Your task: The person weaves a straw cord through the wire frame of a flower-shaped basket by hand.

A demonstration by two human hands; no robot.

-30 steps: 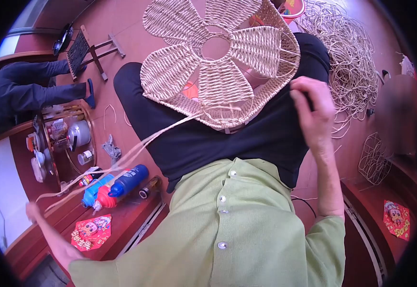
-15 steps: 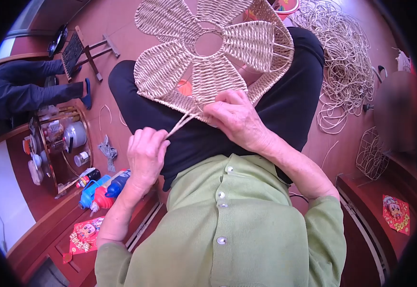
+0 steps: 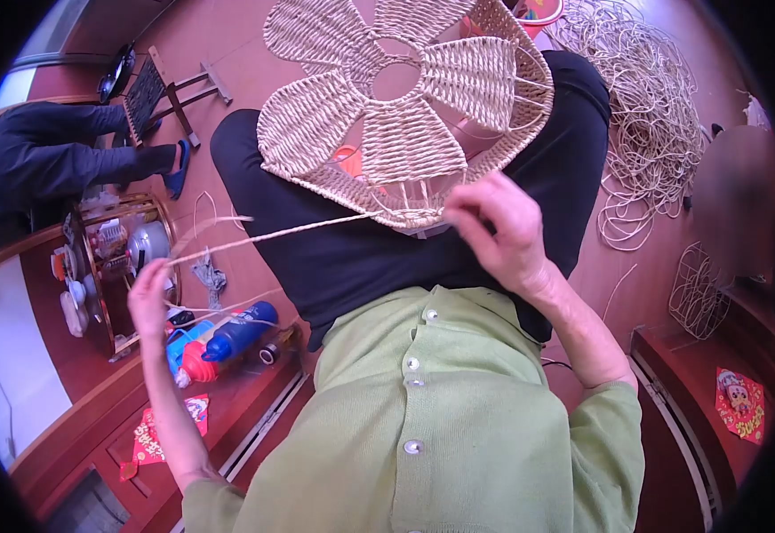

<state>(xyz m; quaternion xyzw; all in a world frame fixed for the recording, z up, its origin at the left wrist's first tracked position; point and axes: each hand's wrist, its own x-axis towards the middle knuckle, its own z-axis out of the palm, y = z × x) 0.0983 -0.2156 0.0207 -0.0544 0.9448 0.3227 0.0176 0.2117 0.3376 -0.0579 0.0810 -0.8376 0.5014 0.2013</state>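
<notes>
A woven straw-cord basket [image 3: 410, 142] with flower-petal panels and a round hole in its middle rests across my lap. My left hand [image 3: 149, 302] is out to the left, fingers closed on a twisted cord [image 3: 290, 229]. That cord runs nearly straight to the basket's near rim, and a looser blurred length trails from the hand. My right hand [image 3: 505, 233] is beside the near right rim, its fingers bent and the thumb apart. I see nothing held in it. Bare spokes show between the near petal and the rim.
A large heap of loose cord [image 3: 641, 115] lies on the floor at right, with a smaller wire-like coil [image 3: 699, 293] below it. At left are a person's legs [image 3: 67, 160], a folding stool [image 3: 161, 102], a shelf of containers [image 3: 143, 244] and a blue bottle [image 3: 241, 330].
My left hand has swung out to the left, drawing the cord long and taut. My right hand has shifted right, away from the cord, and its grip has loosened.
</notes>
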